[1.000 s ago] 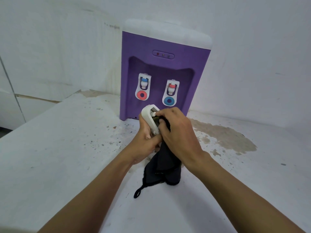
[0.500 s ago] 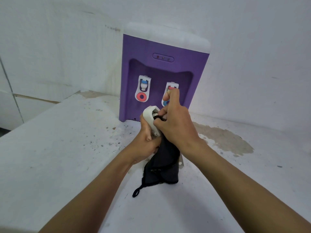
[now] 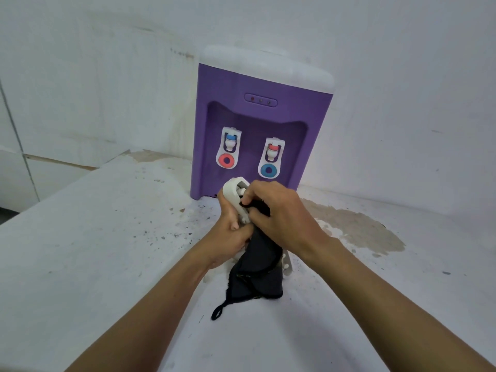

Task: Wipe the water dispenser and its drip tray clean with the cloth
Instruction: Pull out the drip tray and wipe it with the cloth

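White plastic against black fabric: I hold the drip tray (image 3: 233, 189) up off the counter (image 3: 80, 237), just in front of the purple water dispenser (image 3: 263, 124). My left hand (image 3: 229, 237) is curled round the tray's lower part. My right hand (image 3: 279, 216) pinches a bunch of the cloth (image 3: 257, 275) against its inner face.

The step in hand, as I judge it, is the wiping of the tray itself, with the dispenser's front yet to get its turn. The next move calls for a firm left grip while the right drags the cloth along the recess and into the corners, then a turn of the tray to reach its other side before it goes back at the dispenser's foot.

The tray stands tilted on end, with one rounded corner uppermost and most of it hidden by my fingers. The cloth hangs limp below my hands, and its tail and a small loop rest on the counter. Behind it the dispenser stands upright with its white top and two taps (image 3: 228, 151) — near a brown stain (image 3: 357, 229) on the counter.
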